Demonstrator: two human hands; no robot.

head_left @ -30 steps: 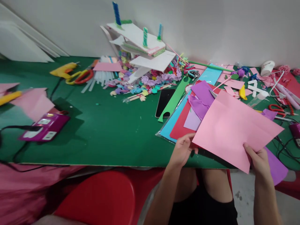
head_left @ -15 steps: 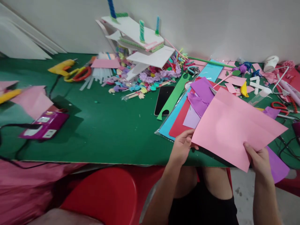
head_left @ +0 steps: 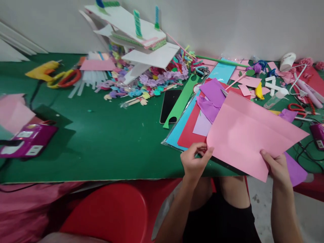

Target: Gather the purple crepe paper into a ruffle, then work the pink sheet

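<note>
A large pink sheet of craft paper (head_left: 248, 131) is held up over the near table edge, tilted, with faint creases across it. My left hand (head_left: 196, 158) pinches its left corner between thumb and fingers. On the lower right edge, my right hand (head_left: 277, 165) grips the sheet, thumb on top and fingers hidden beneath. A purple sheet (head_left: 295, 170) shows behind my right hand; whether that hand holds it too I cannot tell. Under and left of the pink sheet lie purple pieces (head_left: 211, 96), a red sheet (head_left: 188, 133) and a blue pack (head_left: 174, 136).
A black phone (head_left: 168, 104) lies partly under a green strip (head_left: 182, 101). Farther back stands a white tiered board model (head_left: 152, 55) amid colourful flower pieces. At left are a yellow glue gun (head_left: 43, 71), scissors (head_left: 65, 79) and a purple power strip (head_left: 32, 140). A red stool (head_left: 106, 212) stands below.
My left thumb has come over the pink sheet's left corner, which now bends slightly. My right hand keeps its grip. The camera view has turned a little to the right.
</note>
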